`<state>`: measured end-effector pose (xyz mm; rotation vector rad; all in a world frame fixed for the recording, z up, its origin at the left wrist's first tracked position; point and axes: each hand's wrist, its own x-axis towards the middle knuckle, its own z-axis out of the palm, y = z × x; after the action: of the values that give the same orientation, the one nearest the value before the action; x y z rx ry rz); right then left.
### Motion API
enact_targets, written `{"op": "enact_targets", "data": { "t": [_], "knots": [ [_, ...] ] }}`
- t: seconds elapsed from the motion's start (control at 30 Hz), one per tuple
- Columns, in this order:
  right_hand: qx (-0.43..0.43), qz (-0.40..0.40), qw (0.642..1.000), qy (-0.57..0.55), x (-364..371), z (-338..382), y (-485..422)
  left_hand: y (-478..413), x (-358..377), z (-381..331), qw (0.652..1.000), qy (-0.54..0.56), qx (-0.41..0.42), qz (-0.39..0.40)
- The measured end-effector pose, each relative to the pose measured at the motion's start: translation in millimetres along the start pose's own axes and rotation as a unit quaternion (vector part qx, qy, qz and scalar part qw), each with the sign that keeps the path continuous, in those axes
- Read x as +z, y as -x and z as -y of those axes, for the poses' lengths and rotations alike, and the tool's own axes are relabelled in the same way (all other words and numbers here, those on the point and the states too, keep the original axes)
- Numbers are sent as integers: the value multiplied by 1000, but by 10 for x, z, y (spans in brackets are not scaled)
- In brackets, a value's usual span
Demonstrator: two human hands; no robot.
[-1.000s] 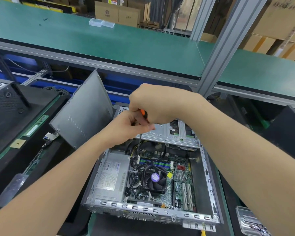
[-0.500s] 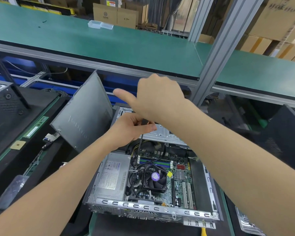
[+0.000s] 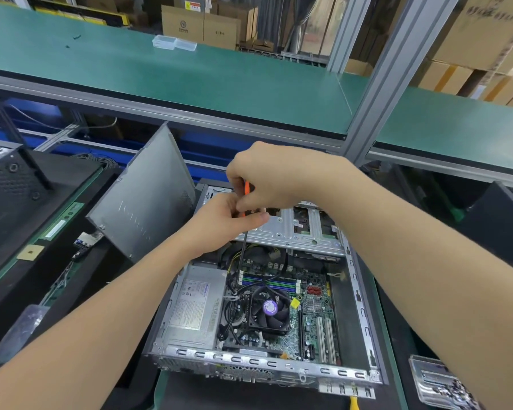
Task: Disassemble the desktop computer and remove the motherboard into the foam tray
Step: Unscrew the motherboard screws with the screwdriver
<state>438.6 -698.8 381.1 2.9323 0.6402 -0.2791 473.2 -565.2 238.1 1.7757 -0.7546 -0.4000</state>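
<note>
An open desktop computer case (image 3: 365,318) lies on the bench in front of me. Inside it sits the green motherboard (image 3: 316,318) with a black fan (image 3: 269,309), beside a silver power supply (image 3: 194,306). A screwdriver (image 3: 246,216) with an orange and black handle stands upright, its dark shaft reaching down into the case's far left corner. My right hand (image 3: 279,179) grips the top of the handle. My left hand (image 3: 228,221) pinches the handle lower down. A metal drive cage (image 3: 296,230) spans the far end of the case.
The grey side panel (image 3: 144,199) leans upright left of the case. Black foam (image 3: 21,202) with parts lies at far left. A clear plastic tray (image 3: 439,383) of small parts sits at bottom right. A green shelf (image 3: 190,69) runs above, carried by an aluminium post (image 3: 379,84).
Half a second ago my right hand was lifted off the screwdriver with fingers spread; now it has come back down and grips the handle top. My left hand stayed on the screwdriver.
</note>
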Motion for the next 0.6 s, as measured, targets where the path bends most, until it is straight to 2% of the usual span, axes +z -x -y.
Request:
{"op": "enact_targets", "data": {
  "t": [0.2, 0.43, 0.53, 0.6],
  "knots": [
    [-67, 28, 997, 36, -66, -7, 10, -14, -26, 16, 1000, 5, -12, -3],
    [-81, 38, 996, 10, -12, -27, 15, 22, 1, -10, 998, 64, 3, 25],
    [-53, -7, 999, -3, -6, -3, 11, -6, 34, -23, 999, 47, -13, 8],
    [47, -85, 995, 26, 61, 50, -9, -13, 50, -23, 999, 45, -12, 4]
  ]
}}
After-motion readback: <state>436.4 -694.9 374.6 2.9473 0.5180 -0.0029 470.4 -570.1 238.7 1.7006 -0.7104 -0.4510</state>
